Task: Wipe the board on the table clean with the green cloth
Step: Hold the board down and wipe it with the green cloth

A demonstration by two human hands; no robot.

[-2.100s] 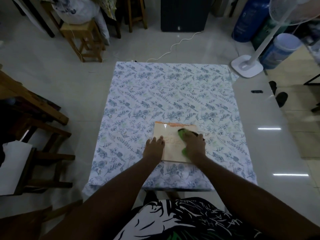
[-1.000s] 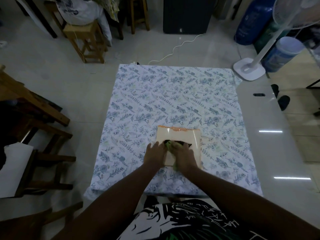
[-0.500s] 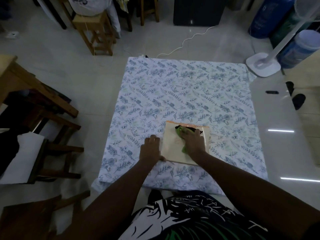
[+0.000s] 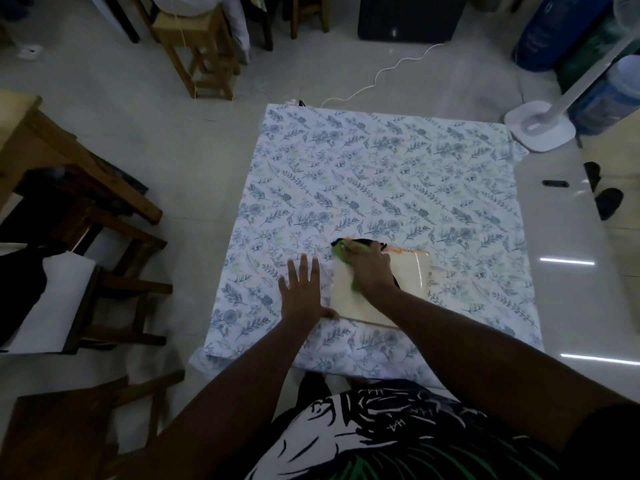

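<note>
Two hands | right hand presses green cloth on board | left hand fingers wide

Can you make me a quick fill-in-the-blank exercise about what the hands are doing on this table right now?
1. The right hand presses a cloth whose colour is ____.
2. The left hand lies flat with its fingers ____.
3. The board rests on a tablecloth printed with blue ____.

Missing words: green; spread; leaves
</note>
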